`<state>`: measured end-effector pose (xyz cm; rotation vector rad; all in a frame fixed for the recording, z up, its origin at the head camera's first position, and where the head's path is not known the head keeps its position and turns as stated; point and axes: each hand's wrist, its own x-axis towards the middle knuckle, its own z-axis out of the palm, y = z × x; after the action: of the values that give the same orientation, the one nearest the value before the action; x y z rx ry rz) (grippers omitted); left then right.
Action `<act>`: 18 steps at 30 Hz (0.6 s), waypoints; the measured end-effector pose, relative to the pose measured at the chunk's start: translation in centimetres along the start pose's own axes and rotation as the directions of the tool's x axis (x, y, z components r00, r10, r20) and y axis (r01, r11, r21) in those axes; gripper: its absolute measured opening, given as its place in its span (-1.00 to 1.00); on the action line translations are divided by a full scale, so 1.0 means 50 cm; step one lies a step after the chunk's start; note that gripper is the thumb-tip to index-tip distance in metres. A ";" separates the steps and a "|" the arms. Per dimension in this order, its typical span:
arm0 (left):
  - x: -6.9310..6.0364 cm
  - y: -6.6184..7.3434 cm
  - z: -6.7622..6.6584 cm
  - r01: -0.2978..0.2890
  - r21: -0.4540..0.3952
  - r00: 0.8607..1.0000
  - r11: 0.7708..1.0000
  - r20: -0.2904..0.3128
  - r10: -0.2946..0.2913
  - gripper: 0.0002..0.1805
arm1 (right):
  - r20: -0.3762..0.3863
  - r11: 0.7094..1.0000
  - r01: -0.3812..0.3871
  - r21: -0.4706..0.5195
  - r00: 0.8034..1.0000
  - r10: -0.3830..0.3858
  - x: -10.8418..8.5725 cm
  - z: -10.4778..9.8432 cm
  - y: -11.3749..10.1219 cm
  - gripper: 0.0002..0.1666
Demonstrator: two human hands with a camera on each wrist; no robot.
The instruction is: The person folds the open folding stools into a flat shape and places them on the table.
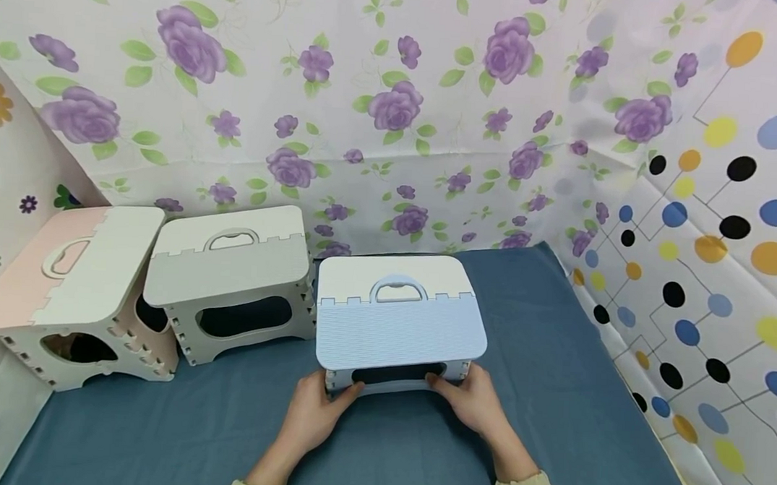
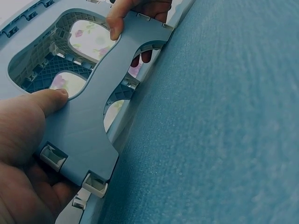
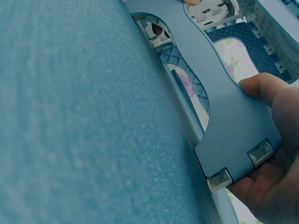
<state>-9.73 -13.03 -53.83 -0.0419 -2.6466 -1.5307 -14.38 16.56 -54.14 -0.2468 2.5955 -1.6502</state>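
A blue and white folding stool [image 1: 400, 330] stands upright on the blue cloth in the head view, its handle at the middle of the top. My left hand [image 1: 312, 413] grips the lower left of its front panel, the thumb at the oval opening. On the lower right, my right hand [image 1: 475, 402] grips the same panel. In the left wrist view the left thumb lies on the blue panel [image 2: 88, 135], with fingers curled behind the side edge. The right wrist view shows the right hand [image 3: 275, 107] holding the panel's other end, its thumb at the opening's rim.
A grey and white stool [image 1: 231, 264] stands to the left of the blue one, and a pink and white stool [image 1: 116, 274] at the far left. Behind hangs a flowered curtain [image 1: 366, 162]; a dotted sheet [image 1: 706, 285] borders the blue cloth [image 1: 553, 351] on the right.
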 end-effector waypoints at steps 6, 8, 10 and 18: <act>0.001 0.001 -0.002 0.002 0.001 1.000 1.000 0.007 -0.002 -0.58 | -0.005 1.000 0.009 -0.003 1.000 -0.009 -0.002 0.001 -0.003 -0.36; 0.001 0.001 -0.002 0.001 -0.004 1.000 1.000 0.013 -0.001 -0.58 | -0.004 1.000 0.016 -0.006 1.000 -0.016 -0.001 0.001 -0.002 -0.34; 0.000 0.000 -0.001 -0.002 -0.009 1.000 1.000 0.019 0.002 -0.57 | 0.000 1.000 0.026 -0.010 1.000 -0.026 -0.001 -0.001 -0.002 -0.31; -0.001 -0.003 0.000 -0.028 -0.010 0.999 1.000 0.017 0.028 -0.54 | 0.057 0.998 0.052 -0.031 0.997 -0.050 0.005 -0.011 -0.003 -0.25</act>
<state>-9.69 -13.11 -53.94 -0.0929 -2.6405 -1.5416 -14.67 16.94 -53.76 -0.3584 2.5971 -1.5940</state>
